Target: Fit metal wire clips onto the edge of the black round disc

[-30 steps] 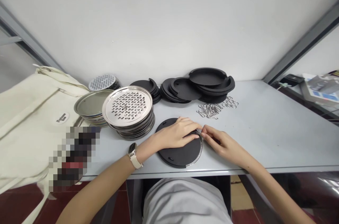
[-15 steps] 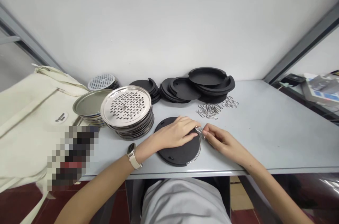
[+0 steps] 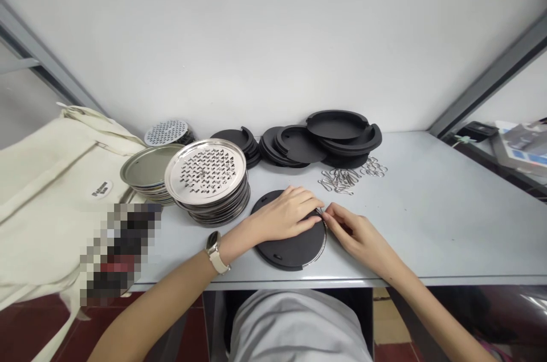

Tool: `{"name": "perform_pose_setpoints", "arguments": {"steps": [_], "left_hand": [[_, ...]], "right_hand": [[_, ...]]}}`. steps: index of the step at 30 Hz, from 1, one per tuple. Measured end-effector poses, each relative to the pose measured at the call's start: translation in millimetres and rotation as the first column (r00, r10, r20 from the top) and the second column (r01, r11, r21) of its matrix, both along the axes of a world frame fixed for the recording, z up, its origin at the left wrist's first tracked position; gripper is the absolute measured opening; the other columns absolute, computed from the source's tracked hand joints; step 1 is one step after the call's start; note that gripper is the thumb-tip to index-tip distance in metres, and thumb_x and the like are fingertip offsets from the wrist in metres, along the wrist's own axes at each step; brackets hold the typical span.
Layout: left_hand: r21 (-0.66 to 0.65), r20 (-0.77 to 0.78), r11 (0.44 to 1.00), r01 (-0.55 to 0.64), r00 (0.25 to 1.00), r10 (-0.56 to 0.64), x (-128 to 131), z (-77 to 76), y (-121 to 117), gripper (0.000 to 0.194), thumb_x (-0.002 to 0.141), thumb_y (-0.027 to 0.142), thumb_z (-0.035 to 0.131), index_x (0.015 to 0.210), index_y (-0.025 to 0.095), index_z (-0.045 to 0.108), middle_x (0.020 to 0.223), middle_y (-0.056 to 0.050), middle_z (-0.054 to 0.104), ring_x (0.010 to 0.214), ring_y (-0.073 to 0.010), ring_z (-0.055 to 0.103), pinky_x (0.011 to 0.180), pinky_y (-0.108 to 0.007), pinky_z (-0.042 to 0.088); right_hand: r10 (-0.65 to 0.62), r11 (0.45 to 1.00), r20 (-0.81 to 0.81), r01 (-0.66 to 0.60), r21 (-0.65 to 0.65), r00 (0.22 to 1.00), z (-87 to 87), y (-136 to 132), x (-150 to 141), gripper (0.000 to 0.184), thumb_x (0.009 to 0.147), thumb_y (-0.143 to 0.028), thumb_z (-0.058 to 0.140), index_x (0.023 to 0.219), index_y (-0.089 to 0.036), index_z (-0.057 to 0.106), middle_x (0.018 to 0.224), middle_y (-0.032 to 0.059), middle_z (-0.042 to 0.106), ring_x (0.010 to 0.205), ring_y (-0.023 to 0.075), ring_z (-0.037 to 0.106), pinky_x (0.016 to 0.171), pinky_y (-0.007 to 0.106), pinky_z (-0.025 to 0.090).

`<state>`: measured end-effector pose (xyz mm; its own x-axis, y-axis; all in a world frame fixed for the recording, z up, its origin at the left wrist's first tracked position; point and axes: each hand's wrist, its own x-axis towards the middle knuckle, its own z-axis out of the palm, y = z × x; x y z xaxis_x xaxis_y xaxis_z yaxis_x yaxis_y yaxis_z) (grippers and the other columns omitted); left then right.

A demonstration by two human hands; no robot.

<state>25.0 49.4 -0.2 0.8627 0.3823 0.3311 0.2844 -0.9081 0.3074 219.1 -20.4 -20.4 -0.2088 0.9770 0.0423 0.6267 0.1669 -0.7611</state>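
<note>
A watch [image 3: 213, 240] on the left wrist [image 3: 227, 246] — dark face, cream strap [image 3: 219, 263] — and light grey clothing [image 3: 299, 328].

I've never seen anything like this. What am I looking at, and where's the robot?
There's no robot here: these are a person's own bare hands, seen by a camera worn on the head, looking forward and down.

The left hand lies across a black disc on the grey table. The right hand has its fingertips pinched at the disc's right edge, where shiny metal shows; whatever they grip is too covered to make out.

Behind the hands are more black round pieces and small metal wire pieces. To the left stand stacks of metal discs, one topped by a perforated plate, beside a cream bag.
</note>
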Motion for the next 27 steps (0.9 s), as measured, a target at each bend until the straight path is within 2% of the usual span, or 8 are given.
{"name": "perform_pose_setpoints", "arguments": {"steps": [12, 21, 27], "left_hand": [[0.019, -0.007, 1.0, -0.01, 1.0, 0.01, 0.7, -0.8, 1.3, 0.024, 0.094, 0.026, 0.048, 0.115, 0.014, 0.052, 0.11, -0.009, 0.06, 0.106, -0.0222, 0.052, 0.097, -0.036, 0.037], [0.022, -0.006, 1.0, -0.009, 1.0, 0.009, -0.1, 0.0, 0.8, 0.026, 0.095, 0.026, 0.046, 0.117, 0.014, 0.051, 0.112, -0.01, 0.059, 0.108, -0.0232, 0.052, 0.096, -0.037, 0.037], [0.042, -0.018, 0.999, -0.027, 0.999, 0.028, 0.0, 1.5, 0.3, 0.024, 0.095, 0.027, 0.046, 0.114, 0.014, 0.051, 0.108, -0.01, 0.059, 0.106, -0.023, 0.053, 0.095, -0.036, 0.037]], "right_hand": [[0.066, 0.998, 0.042, -0.067, 0.008, 0.997, 2.6, -2.4, 2.8, 0.014, 0.094, -0.03, 0.04, 0.081, -0.023, 0.04, 0.06, -0.0069, 0.041, 0.053, 0.0115, 0.039, 0.054, 0.023, 0.032], [0.061, 0.998, 0.012, -0.061, -0.012, 0.998, 0.9, -1.8, 5.0, 0.019, 0.096, -0.035, 0.038, 0.082, -0.023, 0.042, 0.06, -0.0065, 0.04, 0.055, 0.0117, 0.037, 0.054, 0.023, 0.033], [0.06, 0.998, -0.026, -0.06, -0.008, 0.998, 5.1, -1.6, 3.8, 0.022, 0.098, -0.038, 0.037, 0.083, -0.023, 0.044, 0.063, -0.0047, 0.046, 0.058, 0.013, 0.041, 0.059, 0.024, 0.036]]}}
